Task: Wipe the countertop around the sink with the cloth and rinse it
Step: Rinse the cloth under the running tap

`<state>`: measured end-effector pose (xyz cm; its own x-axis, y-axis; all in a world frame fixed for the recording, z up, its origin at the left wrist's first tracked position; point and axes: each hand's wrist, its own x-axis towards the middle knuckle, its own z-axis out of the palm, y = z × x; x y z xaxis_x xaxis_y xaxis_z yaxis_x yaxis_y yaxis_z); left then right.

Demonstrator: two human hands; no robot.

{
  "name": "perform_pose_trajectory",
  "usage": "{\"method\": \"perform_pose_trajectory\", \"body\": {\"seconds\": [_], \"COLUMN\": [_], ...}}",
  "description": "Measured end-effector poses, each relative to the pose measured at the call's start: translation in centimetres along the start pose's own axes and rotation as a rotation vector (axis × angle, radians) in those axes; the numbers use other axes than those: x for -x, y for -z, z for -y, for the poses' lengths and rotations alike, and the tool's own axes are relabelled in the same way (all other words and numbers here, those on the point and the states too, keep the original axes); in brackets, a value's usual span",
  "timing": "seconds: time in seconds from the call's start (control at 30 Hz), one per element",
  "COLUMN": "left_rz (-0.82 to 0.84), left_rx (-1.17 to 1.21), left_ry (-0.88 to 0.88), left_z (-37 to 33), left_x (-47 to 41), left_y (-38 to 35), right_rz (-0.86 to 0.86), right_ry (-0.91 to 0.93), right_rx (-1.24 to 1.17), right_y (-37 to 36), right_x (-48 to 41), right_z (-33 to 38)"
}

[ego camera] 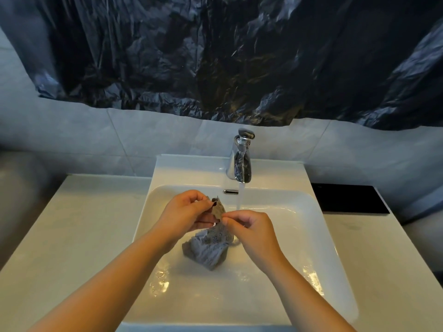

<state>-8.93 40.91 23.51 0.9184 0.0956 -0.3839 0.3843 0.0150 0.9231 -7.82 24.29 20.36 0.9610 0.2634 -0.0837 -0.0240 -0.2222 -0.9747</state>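
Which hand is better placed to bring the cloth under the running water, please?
Probably the right hand: it pinches the cloth almost directly in front of the stream from the faucet, while the left hand sits farther aside.

Both bare forearms enter from the lower edge and converge toward the centre. Left hand (184, 213): fingers (195, 198) curled, pinching an upper corner of the cloth (206, 248). Right hand (253, 230): knuckles up, fingers curled, pinching the same cloth just beside the left. Hands nearly touching.
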Motion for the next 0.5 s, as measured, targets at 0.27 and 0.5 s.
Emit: {"method": "perform_pose_trajectory", "body": {"seconds": [0.27,0.5], "left_rz": [0.008,-0.079], "left_rx": [-0.029,0.165], "left_ry": [-0.011,-0.003], "left_z": [-0.2,-0.1], "left_x": [-0.9,-2.6], "left_y": [-0.5,0.6], "right_rz": [0.006,-0.142], "right_ry": [-0.011,-0.041], "right_rx": [-0.027,0.037], "right_y": [1.0,4.3], "right_x": [-1.1,-2.0], "right_z": [0.0,-1.5]}}
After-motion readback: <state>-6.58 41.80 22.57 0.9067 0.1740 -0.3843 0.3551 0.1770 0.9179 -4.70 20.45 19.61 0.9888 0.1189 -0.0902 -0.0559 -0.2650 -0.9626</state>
